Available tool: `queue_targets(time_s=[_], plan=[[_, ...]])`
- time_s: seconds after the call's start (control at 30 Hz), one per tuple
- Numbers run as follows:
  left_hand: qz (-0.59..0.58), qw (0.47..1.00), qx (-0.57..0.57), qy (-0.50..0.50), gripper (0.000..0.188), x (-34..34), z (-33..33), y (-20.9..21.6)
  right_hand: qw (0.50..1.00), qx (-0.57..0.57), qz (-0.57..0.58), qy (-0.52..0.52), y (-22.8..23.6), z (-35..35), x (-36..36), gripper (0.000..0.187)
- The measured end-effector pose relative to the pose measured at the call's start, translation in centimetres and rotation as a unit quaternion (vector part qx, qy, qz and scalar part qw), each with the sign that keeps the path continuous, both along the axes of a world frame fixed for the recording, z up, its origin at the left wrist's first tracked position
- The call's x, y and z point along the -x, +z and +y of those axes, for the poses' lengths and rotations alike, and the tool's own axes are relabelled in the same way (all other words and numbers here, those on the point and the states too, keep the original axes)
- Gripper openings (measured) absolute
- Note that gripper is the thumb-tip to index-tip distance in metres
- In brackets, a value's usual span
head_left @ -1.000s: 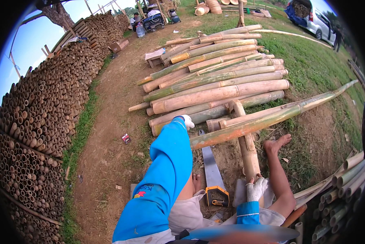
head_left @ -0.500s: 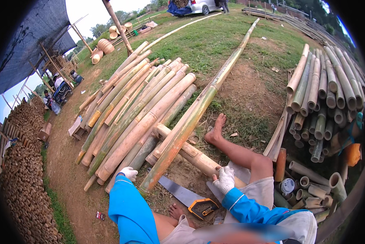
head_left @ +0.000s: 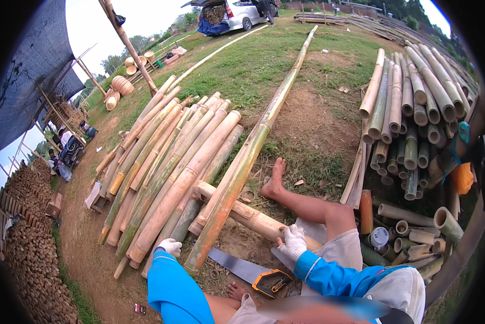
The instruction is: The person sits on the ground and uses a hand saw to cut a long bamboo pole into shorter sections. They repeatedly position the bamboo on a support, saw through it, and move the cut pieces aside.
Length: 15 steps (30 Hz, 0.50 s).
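My left hand (head_left: 170, 247), in a white glove, is beside the near ends of piled bamboo poles (head_left: 172, 194); its fingers are too small to read. In a white glove with bare fingertips, my right hand (head_left: 293, 242) is closed at the thick bamboo crosspiece (head_left: 258, 218), its fingers bent; whatever they hold is hidden. A long green and tan bamboo pole (head_left: 237, 178) rests across that crosspiece, its near end between my hands. Below it on the ground lies a hand saw (head_left: 242, 268) with a black and orange handle, touched by neither hand.
More cut bamboo (head_left: 410, 108) is stacked at the right, above short offcuts (head_left: 410, 216) and a white-lidded cup (head_left: 379, 236). My bare foot (head_left: 275, 178) stands beyond the crosspiece. A car (head_left: 240, 15) is parked far off. Stacked short pieces (head_left: 26, 243) line the left.
My view has turned slightly to the right, so most of the scene sits further left in the picture. Both hands stay about where they were, and the long pole and saw lie as before.
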<state>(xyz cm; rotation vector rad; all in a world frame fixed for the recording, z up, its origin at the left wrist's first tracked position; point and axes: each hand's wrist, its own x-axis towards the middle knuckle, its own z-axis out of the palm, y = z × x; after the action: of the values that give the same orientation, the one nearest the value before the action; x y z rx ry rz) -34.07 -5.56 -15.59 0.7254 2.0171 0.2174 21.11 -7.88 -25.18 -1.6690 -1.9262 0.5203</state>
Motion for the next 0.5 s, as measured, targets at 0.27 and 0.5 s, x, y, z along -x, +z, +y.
queue_targets(time_s=[0.27,0.5], plan=[[-0.002,1.000,-0.005,-0.014,0.092,-0.2,0.6,-0.8,1.000,0.004,0.001,0.004,0.7,-0.5,0.0,0.049],[-0.021,0.997,0.025,-0.067,0.089,-1.8,2.1,-1.5,0.999,-0.034,-0.018,0.020,0.2,-0.4,-0.1,0.050]])
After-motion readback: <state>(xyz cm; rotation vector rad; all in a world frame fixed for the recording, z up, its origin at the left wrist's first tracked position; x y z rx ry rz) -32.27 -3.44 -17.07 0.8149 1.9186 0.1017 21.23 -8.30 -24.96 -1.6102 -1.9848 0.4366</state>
